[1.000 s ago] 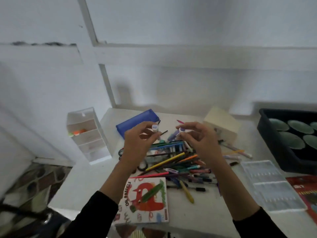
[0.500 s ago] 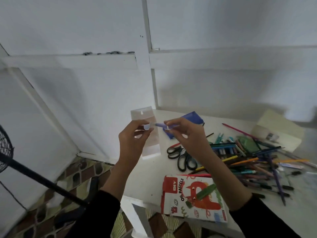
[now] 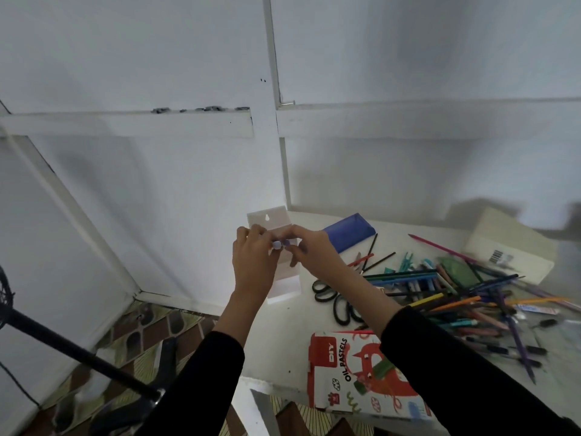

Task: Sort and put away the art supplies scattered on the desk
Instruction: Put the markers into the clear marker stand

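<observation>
My left hand (image 3: pixel 255 261) and my right hand (image 3: pixel 311 251) meet in front of the white plastic drawer organiser (image 3: pixel 284 286) at the desk's left end. Together they pinch a small purple marker (image 3: pixel 280 244), of which only a short piece shows between the fingertips. Whether its cap is on I cannot tell. To the right lies a heap of coloured pencils and pens (image 3: pixel 465 300) on the white desk (image 3: pixel 283 347).
Black-handled scissors (image 3: pixel 336 302) lie beside the heap. An oil pastels box (image 3: pixel 355 372) sits at the desk's near edge, partly under my right sleeve. A blue pencil case (image 3: pixel 349 231) and a cream box (image 3: pixel 509 243) stand at the back. Tiled floor lies left of the desk.
My view has swung left toward the organiser. Both hands have closed together, so that the marker, earlier held stretched between them, is now almost hidden by the fingertips.
</observation>
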The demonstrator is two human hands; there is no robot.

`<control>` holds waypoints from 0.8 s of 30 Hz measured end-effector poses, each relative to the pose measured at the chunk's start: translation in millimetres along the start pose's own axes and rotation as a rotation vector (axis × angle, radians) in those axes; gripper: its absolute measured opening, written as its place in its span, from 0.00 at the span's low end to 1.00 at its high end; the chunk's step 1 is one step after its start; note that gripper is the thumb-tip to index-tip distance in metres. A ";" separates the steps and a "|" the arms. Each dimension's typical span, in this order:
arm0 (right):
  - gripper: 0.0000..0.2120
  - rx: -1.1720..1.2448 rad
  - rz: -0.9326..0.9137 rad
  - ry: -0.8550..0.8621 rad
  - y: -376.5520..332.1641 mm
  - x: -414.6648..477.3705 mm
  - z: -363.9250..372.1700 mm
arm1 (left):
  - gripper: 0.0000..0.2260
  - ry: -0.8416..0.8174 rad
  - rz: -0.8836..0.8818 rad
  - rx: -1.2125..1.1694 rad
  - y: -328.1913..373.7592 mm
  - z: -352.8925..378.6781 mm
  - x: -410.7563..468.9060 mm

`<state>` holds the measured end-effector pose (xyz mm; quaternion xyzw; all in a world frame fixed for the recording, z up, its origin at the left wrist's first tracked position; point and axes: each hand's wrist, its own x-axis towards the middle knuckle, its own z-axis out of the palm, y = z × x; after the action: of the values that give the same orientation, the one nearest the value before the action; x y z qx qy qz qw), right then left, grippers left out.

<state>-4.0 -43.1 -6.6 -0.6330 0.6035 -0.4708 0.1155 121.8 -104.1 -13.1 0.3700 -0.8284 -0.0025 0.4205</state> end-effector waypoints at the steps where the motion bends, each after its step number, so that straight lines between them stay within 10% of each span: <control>1: 0.05 -0.026 0.020 -0.001 2.0 2.1 1.8 | 0.07 0.001 -0.005 -0.022 -1.1 2.5 -1.3; 13: 0.15 -0.220 0.204 -0.134 -1.1 -2.1 7.6 | 0.10 0.051 -0.017 0.139 -18.3 19.7 -4.0; 18: 0.32 -0.172 0.015 -0.166 1.6 -27.5 -6.2 | 0.13 0.095 -0.051 0.193 -12.9 20.2 -16.4; 24: 0.36 0.175 0.284 0.194 15.4 -104.0 -53.9 | 0.07 0.234 0.196 0.045 41.6 36.3 -37.9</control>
<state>-35.9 66.6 -36.5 -0.4808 0.6520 -0.5592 0.1764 85.1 -61.7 -49.7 0.2946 -0.8057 0.1004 0.5040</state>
